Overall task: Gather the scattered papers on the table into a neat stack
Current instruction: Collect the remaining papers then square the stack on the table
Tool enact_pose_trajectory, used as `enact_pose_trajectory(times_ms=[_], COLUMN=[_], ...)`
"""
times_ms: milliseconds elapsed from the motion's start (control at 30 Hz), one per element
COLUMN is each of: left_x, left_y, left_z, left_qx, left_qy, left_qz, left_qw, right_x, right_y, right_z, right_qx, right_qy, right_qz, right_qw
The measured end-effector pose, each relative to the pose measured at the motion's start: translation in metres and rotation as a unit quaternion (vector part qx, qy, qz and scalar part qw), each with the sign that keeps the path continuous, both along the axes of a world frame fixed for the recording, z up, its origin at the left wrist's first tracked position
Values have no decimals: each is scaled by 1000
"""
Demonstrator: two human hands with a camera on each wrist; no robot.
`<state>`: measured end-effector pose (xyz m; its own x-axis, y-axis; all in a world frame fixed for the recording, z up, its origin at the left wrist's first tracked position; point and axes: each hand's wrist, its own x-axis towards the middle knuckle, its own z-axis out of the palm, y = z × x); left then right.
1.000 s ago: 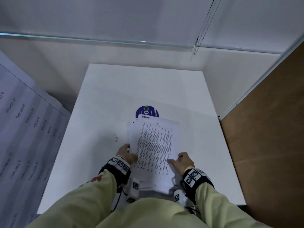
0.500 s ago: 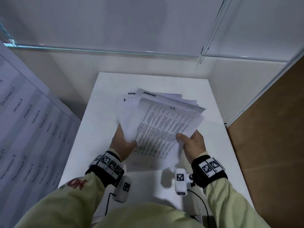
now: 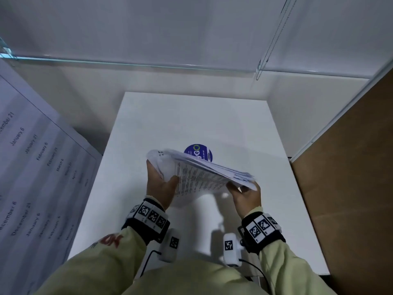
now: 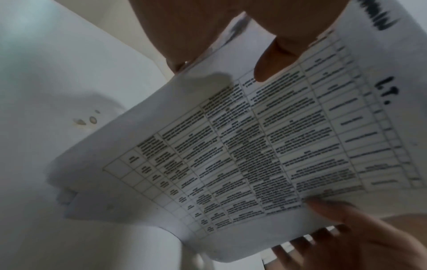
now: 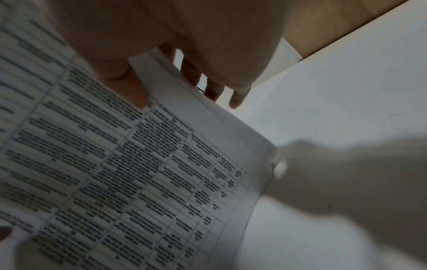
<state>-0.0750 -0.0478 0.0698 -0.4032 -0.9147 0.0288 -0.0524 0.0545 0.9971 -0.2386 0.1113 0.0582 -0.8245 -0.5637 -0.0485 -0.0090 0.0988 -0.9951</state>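
1. Papers (image 3: 204, 175), a loose sheaf, are held above the table (image 3: 191, 120), just nearer than the blue sticker (image 3: 200, 151).
2. Left hand (image 3: 160, 184) clasps their left edge, thumb on top.
3. Right hand (image 3: 246, 193) pinches their right edge likewise.

**Around the white table**

A round blue sticker (image 3: 201, 151) with white lettering and a green-and-yellow ring lies flat near the middle of the white rectangular table (image 3: 191, 116). A few small brownish stains (image 4: 87, 120) mark the tabletop's left part. To the left, a large pale printed sheet (image 3: 32, 167) listing months and dates slopes beside the table. A brown wooden panel (image 3: 350, 177) stands along the right. Behind, a white wall carries a glass-edged ledge (image 3: 138, 63), and a thin beaded cord (image 3: 274, 37) hangs at the upper right.
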Motion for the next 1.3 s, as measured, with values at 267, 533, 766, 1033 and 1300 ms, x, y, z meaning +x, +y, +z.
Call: enact_pose_trajectory(times_ms=[267,533,766,1033,1300], left_x=[-10,-7,-6,-6,-3], left_y=[5,15,25,36,35], left_z=[17,16,9,45,1], left_qx=[-15,10,-31,-119,18], left_qy=[45,56,-26,-15,-15], left_qz=[-3,-52,-26,27,-18], left_qw=[999,997,999,992,1000], right_x=[4,-1,10,26,26], right_y=[3,13,22,16,18], right_z=[12,10,6,39,0], right_qx=[-77,-18,-14,-107,61], right_qy=[23,68,52,84,12], right_qz=[1,32,31,7,11], right_qw=[997,997,998,991,998])
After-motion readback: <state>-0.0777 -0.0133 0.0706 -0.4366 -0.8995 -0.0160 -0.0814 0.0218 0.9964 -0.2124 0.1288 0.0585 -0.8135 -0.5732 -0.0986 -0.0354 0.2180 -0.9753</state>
